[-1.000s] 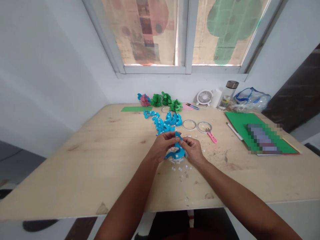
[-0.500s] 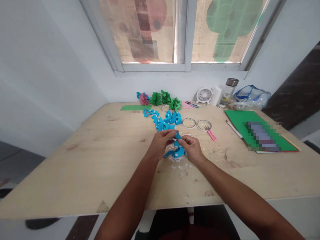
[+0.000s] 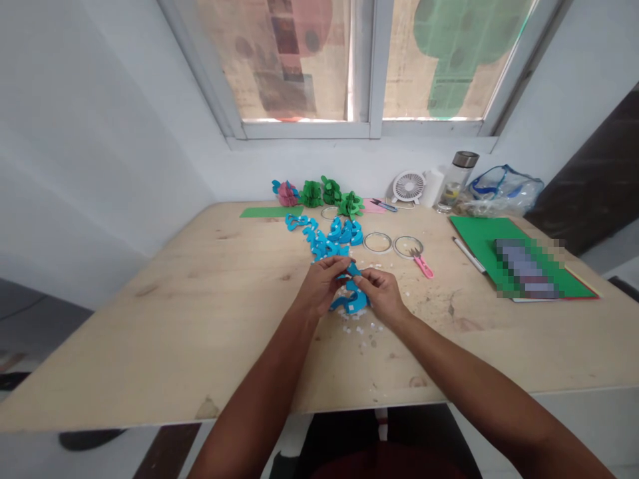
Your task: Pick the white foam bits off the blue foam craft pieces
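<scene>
Between my two hands is a curved blue paper cutout point(image 3: 353, 269), held just above the table. My left hand point(image 3: 323, 283) pinches its upper left end, fingers closed. From the other side, the thumb and fingers of my right hand point(image 3: 380, 289) close on its right edge. Under my hands lies another blue paper piece point(image 3: 355, 301) with small white squares on it. Just beyond are several more blue cutouts point(image 3: 327, 247), also dotted with white squares. Tiny white paper bits point(image 3: 360, 328) are scattered on the table near my hands.
Two tape rings point(image 3: 378, 243) and pink-handled snips point(image 3: 422, 262) lie to the right. Green paper sheets point(image 3: 482, 233) with a blurred object on top are farther right, beside a white pen point(image 3: 468, 254). Paper flowers point(image 3: 312, 193), a small fan point(image 3: 409, 187) and a bottle point(image 3: 458, 181) line the wall.
Both hands keep their pinch on the blue paper cutout, with barely any movement. The whole view has shifted slightly.
</scene>
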`<state>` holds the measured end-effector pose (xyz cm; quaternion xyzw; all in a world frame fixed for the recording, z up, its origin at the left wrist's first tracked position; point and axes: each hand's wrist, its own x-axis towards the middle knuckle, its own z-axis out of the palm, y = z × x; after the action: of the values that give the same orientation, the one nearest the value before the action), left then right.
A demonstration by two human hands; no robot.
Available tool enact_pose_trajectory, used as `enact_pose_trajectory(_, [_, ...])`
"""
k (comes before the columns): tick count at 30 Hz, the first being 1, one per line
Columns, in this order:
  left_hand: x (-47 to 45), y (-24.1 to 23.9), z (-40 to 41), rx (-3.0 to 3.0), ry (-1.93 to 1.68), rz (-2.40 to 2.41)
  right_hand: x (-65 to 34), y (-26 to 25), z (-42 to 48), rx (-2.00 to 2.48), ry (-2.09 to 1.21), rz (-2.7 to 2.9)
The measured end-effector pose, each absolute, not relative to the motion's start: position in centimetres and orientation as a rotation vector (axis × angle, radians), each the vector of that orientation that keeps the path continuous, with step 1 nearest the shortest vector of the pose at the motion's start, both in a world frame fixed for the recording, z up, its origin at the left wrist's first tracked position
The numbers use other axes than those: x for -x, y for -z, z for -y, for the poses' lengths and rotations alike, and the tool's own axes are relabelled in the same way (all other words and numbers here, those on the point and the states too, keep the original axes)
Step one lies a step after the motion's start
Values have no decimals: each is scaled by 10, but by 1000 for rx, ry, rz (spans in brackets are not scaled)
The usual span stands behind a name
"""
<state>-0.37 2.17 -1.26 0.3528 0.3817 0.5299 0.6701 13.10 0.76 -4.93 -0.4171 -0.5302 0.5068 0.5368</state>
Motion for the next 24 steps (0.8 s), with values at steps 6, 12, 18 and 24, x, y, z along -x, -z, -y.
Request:
enact_pose_trajectory(6, [9,14,-25,-851,-1092,-784,-133,50,-10,1019,-1181,1196])
enact_pose_trajectory(12, [4,9,-20,-924,-1321,-950,-134,48,-10,973,-1178,1190])
enact_pose_trajectory(18, [-2,10,-20,-908,-1356,-1026,-133,48,-9,997,-1230,1244])
enact_pose_trajectory(24, [-2,9,-20,-891,-1420,-1046,-134,42,-5,937,-1306,1268])
